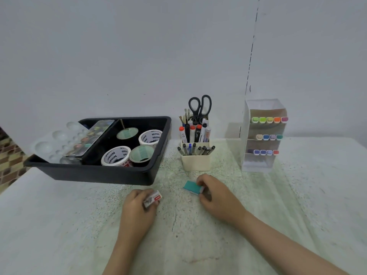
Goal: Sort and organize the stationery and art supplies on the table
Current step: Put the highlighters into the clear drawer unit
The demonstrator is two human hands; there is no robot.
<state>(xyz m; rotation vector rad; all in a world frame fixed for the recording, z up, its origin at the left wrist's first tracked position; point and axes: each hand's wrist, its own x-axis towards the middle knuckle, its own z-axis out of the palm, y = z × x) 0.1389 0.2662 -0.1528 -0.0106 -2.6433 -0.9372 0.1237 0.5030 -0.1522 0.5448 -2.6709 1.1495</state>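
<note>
Your left hand [139,207] reaches in from the bottom edge, low over the worktop [59,225], with its fingers curled round a small white box [154,197] that has a red label and is held tilted. Your right hand [217,195] comes in from the lower right, knuckles up, thumb and fingertips pinching one end of a small teal box [192,186]. You can't tell whether that box touches the worktop. It lies just in front of the cream pen holder [195,163], and the white box lies near the black tray [111,175].
</note>
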